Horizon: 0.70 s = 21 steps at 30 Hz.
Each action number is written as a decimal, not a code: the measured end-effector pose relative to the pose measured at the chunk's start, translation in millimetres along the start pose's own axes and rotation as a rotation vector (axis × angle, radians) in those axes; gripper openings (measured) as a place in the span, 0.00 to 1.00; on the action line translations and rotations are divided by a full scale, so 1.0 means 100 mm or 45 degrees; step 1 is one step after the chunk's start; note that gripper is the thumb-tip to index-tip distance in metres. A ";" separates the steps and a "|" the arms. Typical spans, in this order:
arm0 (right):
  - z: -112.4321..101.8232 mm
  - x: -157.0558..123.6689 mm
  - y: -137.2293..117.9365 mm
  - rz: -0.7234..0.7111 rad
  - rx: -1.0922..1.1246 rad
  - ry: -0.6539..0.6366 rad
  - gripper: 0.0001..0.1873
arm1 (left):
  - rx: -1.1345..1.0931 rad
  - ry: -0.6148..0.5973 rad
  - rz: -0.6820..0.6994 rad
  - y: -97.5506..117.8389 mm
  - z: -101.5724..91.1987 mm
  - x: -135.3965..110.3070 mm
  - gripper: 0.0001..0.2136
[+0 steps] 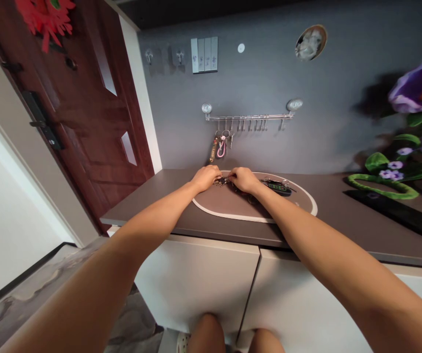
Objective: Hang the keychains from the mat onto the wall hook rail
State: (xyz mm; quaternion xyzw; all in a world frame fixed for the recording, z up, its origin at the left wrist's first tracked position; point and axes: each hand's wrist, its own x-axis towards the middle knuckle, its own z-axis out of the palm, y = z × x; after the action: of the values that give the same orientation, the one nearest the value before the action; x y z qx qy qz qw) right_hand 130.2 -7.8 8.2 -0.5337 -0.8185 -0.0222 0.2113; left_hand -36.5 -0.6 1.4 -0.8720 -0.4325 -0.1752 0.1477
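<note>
Both my arms reach forward over a brown cabinet top. My left hand and my right hand meet above an oval mat. Their fingers are curled and pinch a small bunch of keys between them. Another key set with a dark fob lies on the mat just right of my right hand. Above, on the grey wall, a metal hook rail carries a key bunch with a pink loop.
A dark red door stands at the left. White cabinet doors sit below the top. Purple artificial flowers and a long black object occupy the right of the top. Wall switches are above the rail.
</note>
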 end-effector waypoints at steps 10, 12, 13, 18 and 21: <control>-0.06 -0.06 -0.10 0.026 0.101 0.051 0.11 | -0.309 0.201 -0.143 -0.04 0.01 -0.01 0.11; -0.06 -0.06 -0.11 0.001 0.147 0.073 0.11 | -0.361 0.230 -0.158 -0.02 -0.02 -0.02 0.11; -0.06 -0.06 -0.12 -0.013 0.174 0.093 0.11 | -0.390 0.243 -0.166 -0.01 -0.03 -0.02 0.11; -0.06 -0.04 -0.13 -0.059 0.329 0.222 0.11 | -0.536 0.316 -0.194 0.03 -0.06 -0.05 0.11; -0.06 -0.04 -0.14 -0.088 0.441 0.250 0.09 | -0.577 0.351 -0.203 0.04 -0.07 -0.06 0.11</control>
State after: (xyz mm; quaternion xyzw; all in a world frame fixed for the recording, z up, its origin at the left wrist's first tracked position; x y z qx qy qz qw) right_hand 121.3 -19.0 14.7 -0.4563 -0.8034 0.0599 0.3778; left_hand -37.6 -10.4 4.9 -0.8140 -0.4254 -0.3955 -0.0079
